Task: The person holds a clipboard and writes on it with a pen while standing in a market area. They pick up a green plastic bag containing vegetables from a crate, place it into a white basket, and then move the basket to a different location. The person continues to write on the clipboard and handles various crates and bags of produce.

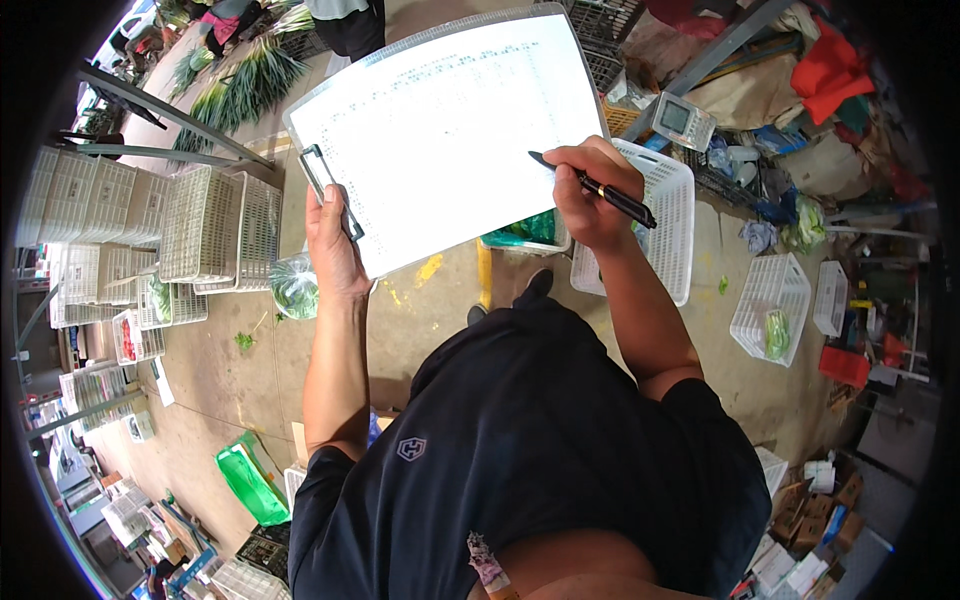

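A clipboard (293, 118) with a metal clip holds a white printed sheet (450, 150) in front of me. My left hand (337, 240) grips the clipboard's left edge beside the clip, thumb on top and fingers mostly hidden beneath. A black pen (615, 197) is in my right hand (598, 190), pinched between thumb and fingers. Its tip lies over the right part of the sheet; whether it touches the paper I cannot tell. Small rows of print run along the sheet, too small to make out.
White plastic crates (205, 225) are stacked at the left. Behind my right forearm stands a white basket (660, 180); another crate (770, 310) with a vegetable in it is farther right. Leafy green stalks (245, 90) lie on the floor at far left, near other people.
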Tool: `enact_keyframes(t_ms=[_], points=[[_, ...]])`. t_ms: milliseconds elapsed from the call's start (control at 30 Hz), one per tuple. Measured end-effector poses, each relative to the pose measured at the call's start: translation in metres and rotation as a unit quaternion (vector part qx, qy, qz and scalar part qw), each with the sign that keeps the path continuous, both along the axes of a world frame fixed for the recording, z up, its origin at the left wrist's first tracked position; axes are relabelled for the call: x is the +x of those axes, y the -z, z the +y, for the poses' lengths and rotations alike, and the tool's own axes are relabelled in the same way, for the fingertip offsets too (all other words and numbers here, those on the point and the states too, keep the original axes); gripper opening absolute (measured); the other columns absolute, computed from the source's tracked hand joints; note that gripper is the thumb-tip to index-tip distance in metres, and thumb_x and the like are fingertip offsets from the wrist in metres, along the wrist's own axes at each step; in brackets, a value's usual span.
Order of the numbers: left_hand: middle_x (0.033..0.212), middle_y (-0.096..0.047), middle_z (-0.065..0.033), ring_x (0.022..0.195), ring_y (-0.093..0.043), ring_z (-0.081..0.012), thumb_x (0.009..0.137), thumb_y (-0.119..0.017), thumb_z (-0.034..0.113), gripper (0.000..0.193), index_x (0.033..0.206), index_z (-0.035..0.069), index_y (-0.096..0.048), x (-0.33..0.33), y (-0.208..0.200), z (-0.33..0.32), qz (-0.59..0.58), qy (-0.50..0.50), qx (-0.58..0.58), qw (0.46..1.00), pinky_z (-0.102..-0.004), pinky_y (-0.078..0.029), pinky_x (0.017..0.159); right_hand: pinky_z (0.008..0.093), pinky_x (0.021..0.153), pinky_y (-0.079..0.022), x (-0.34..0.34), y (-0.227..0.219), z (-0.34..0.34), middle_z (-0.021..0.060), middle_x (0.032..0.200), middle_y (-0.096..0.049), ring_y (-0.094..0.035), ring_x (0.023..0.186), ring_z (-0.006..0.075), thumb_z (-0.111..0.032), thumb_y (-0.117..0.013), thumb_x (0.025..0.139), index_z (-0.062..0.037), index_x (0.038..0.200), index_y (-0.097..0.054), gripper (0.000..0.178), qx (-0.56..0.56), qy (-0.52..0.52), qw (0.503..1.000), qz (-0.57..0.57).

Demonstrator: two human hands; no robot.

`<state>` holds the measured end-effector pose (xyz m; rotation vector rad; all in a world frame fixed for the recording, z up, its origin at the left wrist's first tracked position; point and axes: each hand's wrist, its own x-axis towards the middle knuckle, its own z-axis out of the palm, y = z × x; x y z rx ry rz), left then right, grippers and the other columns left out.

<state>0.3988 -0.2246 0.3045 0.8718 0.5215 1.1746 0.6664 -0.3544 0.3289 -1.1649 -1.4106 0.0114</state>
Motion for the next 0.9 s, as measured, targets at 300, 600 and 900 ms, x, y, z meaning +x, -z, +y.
enact_keyframes(t_ms=[300,600,900], points=[[0.124,-0.062,-0.0087,0.107,-0.064,-0.0173,0.103,-0.054,0.023,0.041,0.138,0.004,-0.046,0.0,0.008,-0.005,0.016,-0.01,-0.016,1.0,-0.0332,-0.056,0.088,0.0223,0.049,-0.036,0.002,0.001,-0.003,0.0028,0.068,-0.056,-0.049,0.052,0.0063,-0.003,-0.065,0.081,-0.0008,0.091,-0.072,0.013,0.004,0.009,1.0,0.007],[0.126,-0.061,-0.0093,0.108,-0.065,-0.0185,0.103,-0.052,0.024,0.041,0.139,0.005,-0.046,0.001,0.01,-0.004,0.013,0.002,-0.013,1.0,-0.0339,-0.057,0.087,0.0228,0.048,-0.038,0.001,0.006,-0.002,0.0025,0.067,-0.055,-0.05,0.051,0.0069,-0.001,-0.065,0.079,-0.0031,0.091,-0.072,0.015,0.016,0.027,0.999,0.007],[0.128,-0.06,-0.0091,0.111,-0.063,-0.0191,0.103,-0.052,0.025,0.043,0.141,0.005,-0.043,-0.004,0.008,0.002,0.015,-0.003,-0.018,1.0,-0.0346,-0.055,0.091,0.023,0.047,-0.037,-0.002,0.0,0.005,0.0022,0.066,-0.055,-0.049,0.051,0.0069,0.001,-0.065,0.077,-0.0048,0.09,-0.072,0.015,0.008,0.025,1.0,0.009]])
